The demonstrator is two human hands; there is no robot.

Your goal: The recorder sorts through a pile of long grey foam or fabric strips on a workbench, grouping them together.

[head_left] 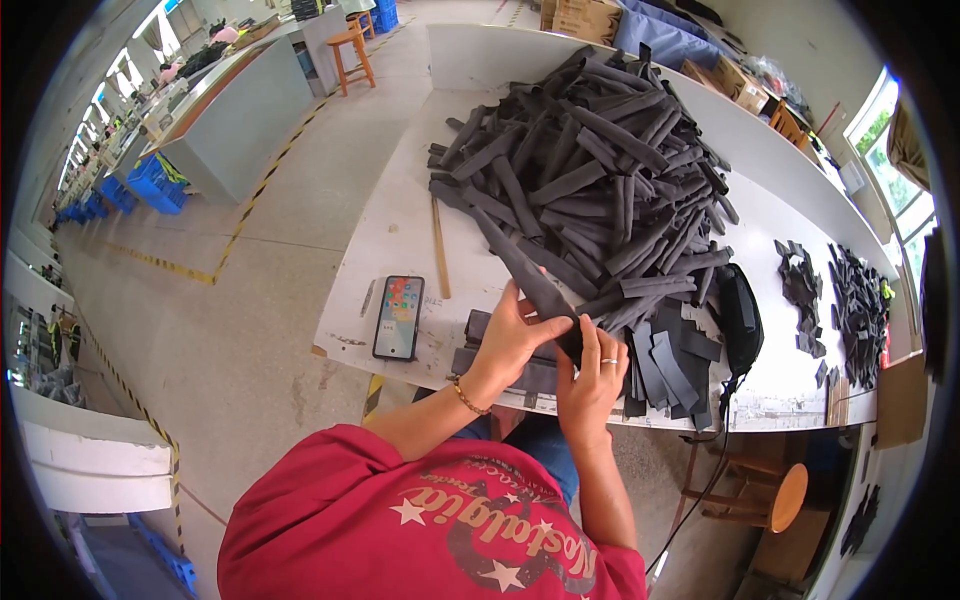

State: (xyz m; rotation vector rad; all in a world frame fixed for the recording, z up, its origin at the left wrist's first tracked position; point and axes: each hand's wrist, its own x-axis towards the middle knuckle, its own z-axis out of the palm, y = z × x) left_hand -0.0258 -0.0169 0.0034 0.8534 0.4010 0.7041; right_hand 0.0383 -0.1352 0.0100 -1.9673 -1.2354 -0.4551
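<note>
Both hands pinch one dark strip [535,285]: left hand [512,335] and right hand [592,375] fingers pressed around its near end, apparently aligning it. It leads from the big strip pile [590,170], beside the phone [398,317] on the counter [400,215].

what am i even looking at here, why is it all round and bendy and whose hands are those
This is one picture from a wide fisheye camera worn on a person's head, looking down, so straight edges bend near the rim. There is no machine: the two bare hands belong to the wearer, in a red shirt. The left hand and right hand together hold a long dark grey strip, each with a closed grip on it. It reaches up to a big pile of similar strips on a white table. Also there: a phone, a wooden stick, a black bag and small dark cut pieces to the right.
</note>
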